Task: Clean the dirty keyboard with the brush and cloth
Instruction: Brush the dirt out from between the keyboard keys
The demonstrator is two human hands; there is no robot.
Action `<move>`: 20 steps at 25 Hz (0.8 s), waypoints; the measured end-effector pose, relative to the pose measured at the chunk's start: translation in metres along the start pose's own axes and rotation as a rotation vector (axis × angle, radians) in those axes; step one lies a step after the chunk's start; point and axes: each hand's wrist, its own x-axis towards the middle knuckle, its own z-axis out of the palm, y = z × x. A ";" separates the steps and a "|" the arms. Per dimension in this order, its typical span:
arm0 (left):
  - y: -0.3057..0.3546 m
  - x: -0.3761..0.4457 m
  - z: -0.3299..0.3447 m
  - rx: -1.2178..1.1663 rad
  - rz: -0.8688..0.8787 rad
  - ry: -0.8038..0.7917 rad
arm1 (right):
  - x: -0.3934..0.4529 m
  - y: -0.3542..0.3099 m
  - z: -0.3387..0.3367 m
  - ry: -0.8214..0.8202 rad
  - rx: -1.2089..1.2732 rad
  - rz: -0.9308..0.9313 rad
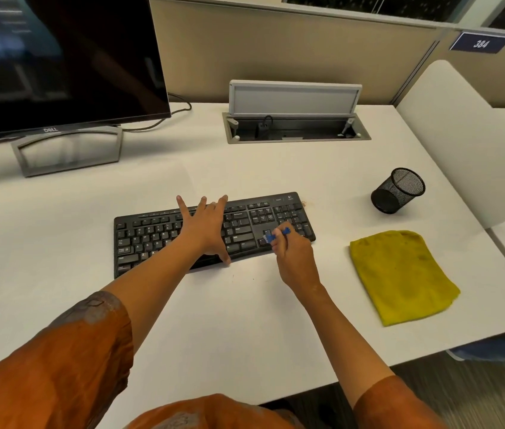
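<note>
A black keyboard [152, 233] lies on the white desk [245, 320], angled slightly. My left hand [206, 230] rests flat on its middle keys with fingers spread, the thumb at the front edge. My right hand [294, 258] grips a small blue brush [277, 233] whose tip touches the keys near the arrow cluster, at the keyboard's right part. A folded yellow cloth [400, 274] lies on the desk to the right of the keyboard, untouched. Some brownish crumbs [306, 204] sit by the keyboard's far right corner.
A black mesh pen cup [398, 190] stands behind the cloth. A dark monitor [59, 57] on a grey stand [68, 153] fills the far left. An open cable hatch [294, 119] sits at the back. The desk's right edge runs just past the cloth.
</note>
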 end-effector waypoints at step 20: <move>0.043 0.021 -0.004 0.002 0.025 -0.007 | -0.002 0.016 -0.004 0.140 -0.042 0.036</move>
